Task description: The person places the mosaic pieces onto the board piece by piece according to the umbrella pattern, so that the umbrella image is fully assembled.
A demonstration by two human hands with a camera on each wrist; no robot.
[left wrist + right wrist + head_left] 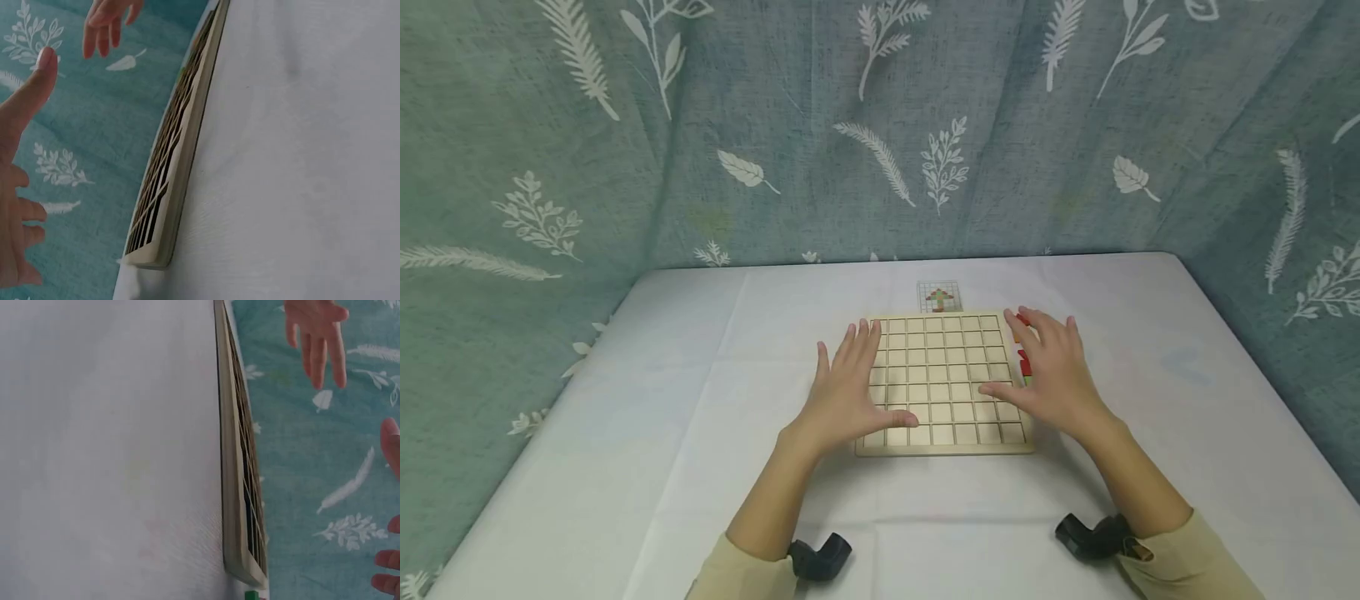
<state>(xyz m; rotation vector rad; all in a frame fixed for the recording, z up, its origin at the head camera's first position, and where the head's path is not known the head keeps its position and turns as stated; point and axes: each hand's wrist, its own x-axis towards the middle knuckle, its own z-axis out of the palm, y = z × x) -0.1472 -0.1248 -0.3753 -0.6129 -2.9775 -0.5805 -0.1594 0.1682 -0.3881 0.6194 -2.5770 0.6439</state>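
A square wooden grid board (943, 451) lies flat on the white table, its small compartments bare. Over its left edge my left hand (844, 396) is held with straight fingers and the thumb spread across the lower left cells. My right hand (1052, 375) hovers at the board's right side, fingers extended, its thumb over the grid. Both hands hold nothing. Red pieces (1026, 364), with some orange and green, lie beside the right edge, partly hidden under my right hand. In both wrist views the hands appear raised above the board's frame (178, 187).
A small pattern card (939, 295) with a coloured arrow-like figure on a grid lies just behind the board. The white cloth-covered table (700, 467) reaches back to a green-blue leaf-print curtain (775, 167). Black wrist-worn devices (820, 557) sit at both sleeves.
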